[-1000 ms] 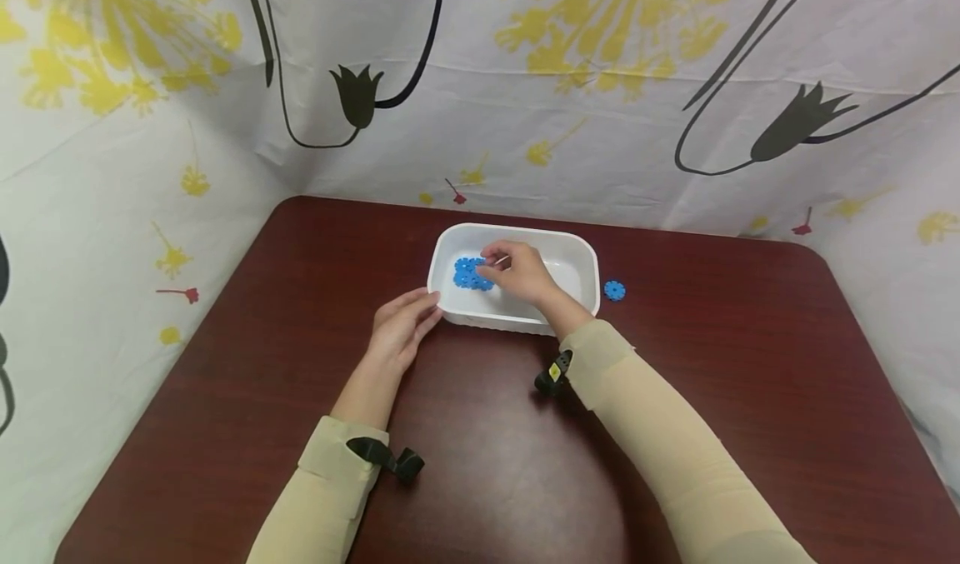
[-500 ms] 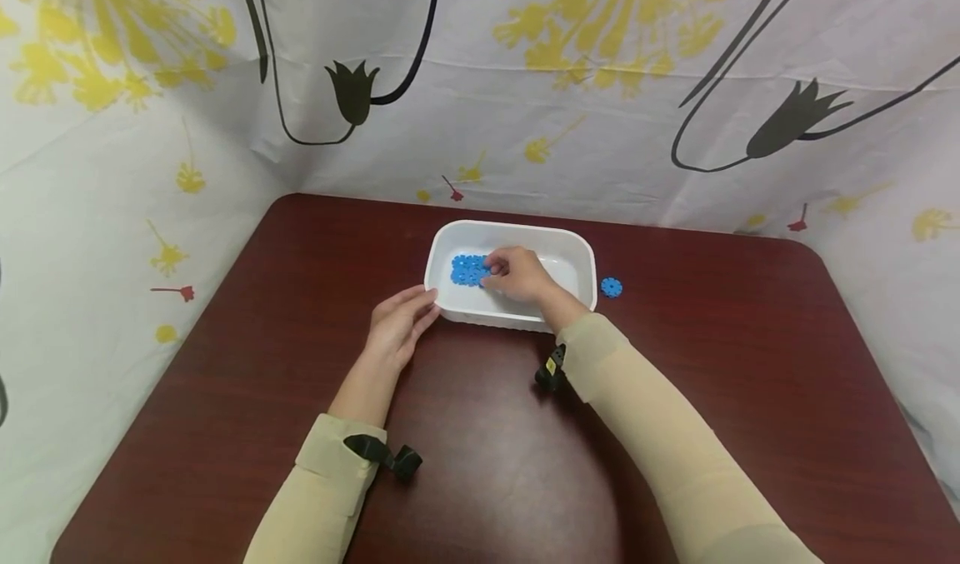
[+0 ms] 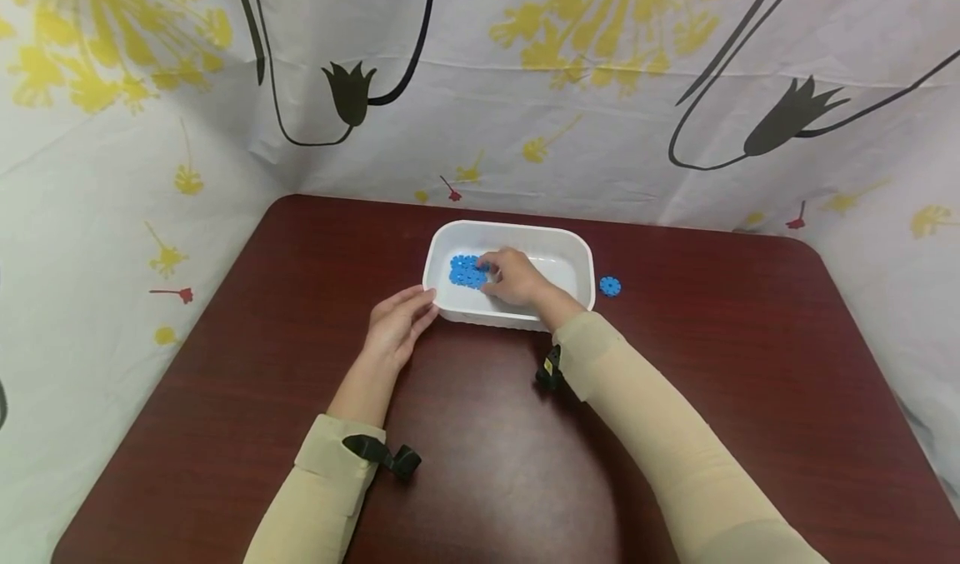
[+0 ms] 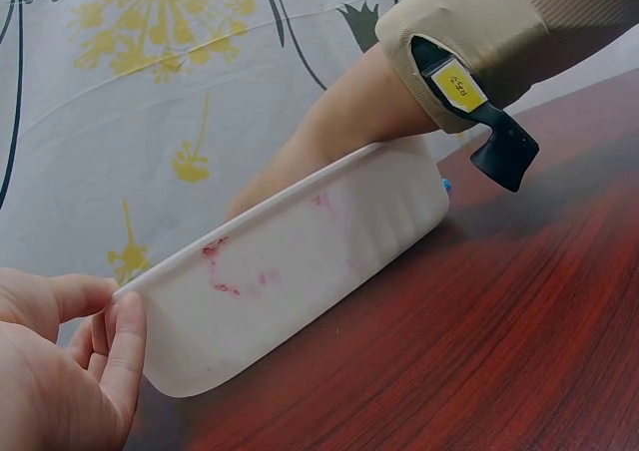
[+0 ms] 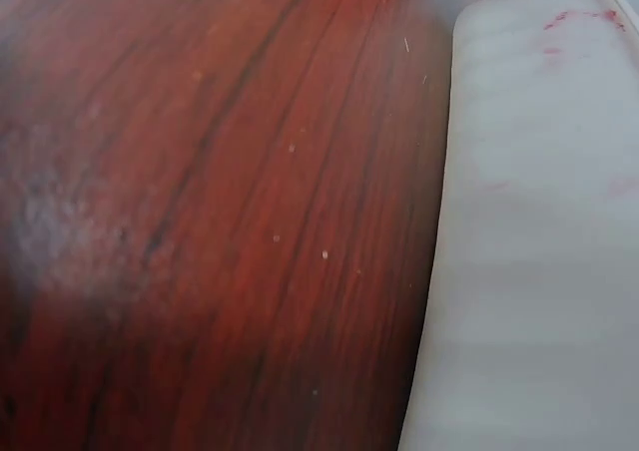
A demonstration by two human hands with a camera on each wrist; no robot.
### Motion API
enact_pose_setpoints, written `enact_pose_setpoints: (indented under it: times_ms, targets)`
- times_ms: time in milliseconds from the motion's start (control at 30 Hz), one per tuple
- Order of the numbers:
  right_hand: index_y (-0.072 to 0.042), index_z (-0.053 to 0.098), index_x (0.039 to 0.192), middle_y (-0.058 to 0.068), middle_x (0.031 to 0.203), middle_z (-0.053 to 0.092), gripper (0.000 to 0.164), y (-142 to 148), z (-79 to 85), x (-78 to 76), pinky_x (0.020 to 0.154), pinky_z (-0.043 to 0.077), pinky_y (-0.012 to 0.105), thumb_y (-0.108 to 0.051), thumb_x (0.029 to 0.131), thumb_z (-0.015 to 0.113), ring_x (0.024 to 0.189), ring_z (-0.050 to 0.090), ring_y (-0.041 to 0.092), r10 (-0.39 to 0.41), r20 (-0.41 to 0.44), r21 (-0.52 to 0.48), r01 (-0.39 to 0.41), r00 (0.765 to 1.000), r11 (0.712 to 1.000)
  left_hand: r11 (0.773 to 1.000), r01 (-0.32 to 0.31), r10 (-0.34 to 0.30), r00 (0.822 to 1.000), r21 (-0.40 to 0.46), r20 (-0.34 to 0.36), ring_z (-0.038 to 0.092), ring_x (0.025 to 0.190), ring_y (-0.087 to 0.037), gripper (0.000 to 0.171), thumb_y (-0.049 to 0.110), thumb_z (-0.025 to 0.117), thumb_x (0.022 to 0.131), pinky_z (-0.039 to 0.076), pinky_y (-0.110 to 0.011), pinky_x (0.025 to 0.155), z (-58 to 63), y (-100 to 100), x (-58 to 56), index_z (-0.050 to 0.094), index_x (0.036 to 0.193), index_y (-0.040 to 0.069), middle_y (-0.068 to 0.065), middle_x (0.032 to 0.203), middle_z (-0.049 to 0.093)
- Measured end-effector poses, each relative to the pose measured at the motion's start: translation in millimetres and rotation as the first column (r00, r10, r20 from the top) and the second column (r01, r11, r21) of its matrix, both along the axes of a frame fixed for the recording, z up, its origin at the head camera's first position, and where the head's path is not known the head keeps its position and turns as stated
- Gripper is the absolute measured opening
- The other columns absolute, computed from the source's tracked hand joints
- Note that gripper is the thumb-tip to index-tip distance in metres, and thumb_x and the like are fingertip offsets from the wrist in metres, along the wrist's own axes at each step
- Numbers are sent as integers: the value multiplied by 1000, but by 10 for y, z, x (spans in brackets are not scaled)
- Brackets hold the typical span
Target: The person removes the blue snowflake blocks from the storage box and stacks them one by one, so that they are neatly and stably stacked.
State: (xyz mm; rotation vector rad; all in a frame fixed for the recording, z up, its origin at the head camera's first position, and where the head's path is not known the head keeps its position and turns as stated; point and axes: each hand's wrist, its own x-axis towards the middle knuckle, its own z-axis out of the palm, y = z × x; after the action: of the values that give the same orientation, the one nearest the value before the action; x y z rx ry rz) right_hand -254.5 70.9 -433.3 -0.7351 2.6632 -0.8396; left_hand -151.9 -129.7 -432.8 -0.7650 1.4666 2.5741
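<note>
A white plastic tray (image 3: 517, 319) stands on the table in the head view. My left hand (image 3: 393, 326) pinches its left end, the thumb at the rim and the fingers against the outer wall in the left wrist view. Inside the tray, my right hand (image 3: 516, 277) has curled fingers and thumb at the right edge of a group of blue snowflake discs (image 3: 465, 272), around a disc there. Those discs lie flat, side by side, in the left part of the tray. The right wrist view shows mainly the tray's outer wall (image 5: 539, 222), with the right hand's fingers hidden.
One more blue snowflake disc (image 3: 610, 286) lies on the dark red wooden table (image 3: 720, 364), just right of the tray. A printed white cloth (image 3: 600, 164) hangs behind the table and at its sides. Both sleeves carry black wrist straps.
My right hand has lowered into the tray, bringing a disc to the right side of the blue group. My left hand has stayed at the tray's left end. The head view has shifted slightly.
</note>
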Motion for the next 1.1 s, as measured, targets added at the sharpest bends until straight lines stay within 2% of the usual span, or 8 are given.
enact_pose_setpoints:
  times_ms: [100,300,467,567,733,867,1000,1100]
  targets:
    - [-3,65,129,19,109,61,37,-8,17,13,89,52,40,-8,93,72,96,57,28,39,-7,34,-39,999,999,1000,-1,1,1000,1,2,64,75,-12,25,-4,69,93,62,-23,80,-3,-2,-4,60,116,-3,-6,93,63]
    - [-1,65,115,18,107,58,24,-1,26,40,86,51,39,-5,92,71,92,56,28,42,-10,3,-42,999,999,1000,-1,1,1000,-4,7,64,76,-11,24,-3,70,93,62,-23,81,-1,1,-9,60,115,-1,-7,95,62]
    - [-2,65,126,19,109,60,37,-14,39,24,88,52,39,-12,92,75,94,56,28,54,-18,1,-54,998,999,1000,1,-1,1000,1,-1,65,76,-11,25,-4,69,93,62,-22,80,13,-1,-9,60,116,-2,-6,92,63]
    - [-3,66,126,18,109,61,39,-25,39,21,87,51,39,-15,92,76,93,55,27,58,-18,2,-58,998,998,1000,-1,1,1000,-1,3,65,76,-11,25,-3,69,93,62,-22,80,17,-3,-9,61,116,-2,-6,93,63]
    - [-2,62,115,17,109,57,31,-15,46,41,86,50,38,-12,90,78,93,53,27,7,25,-17,-7,1000,1000,1000,6,-6,1000,-8,13,64,79,-12,25,-2,71,92,62,-23,82,15,-1,-6,61,116,-1,-8,98,62]
    - [-2,55,109,17,107,60,31,8,41,43,89,50,39,-12,90,77,96,54,27,-38,42,-25,39,998,999,1000,12,-12,1000,-15,18,64,80,-12,27,0,71,92,61,-24,84,14,-7,1,61,118,-1,-8,100,61]
    - [-4,51,116,16,103,63,32,45,47,42,88,51,39,-14,94,72,93,57,27,-108,86,-9,109,990,994,1000,15,-15,1000,-25,24,64,81,-13,29,1,72,92,61,-24,85,20,-10,9,61,119,-1,-8,102,61]
    - [-3,51,126,15,101,64,42,84,57,38,86,53,38,-15,93,74,88,59,25,-142,122,-7,144,982,990,999,16,-16,1000,-27,26,64,83,-13,29,2,72,92,61,-25,85,22,-7,10,61,119,-1,-8,104,61]
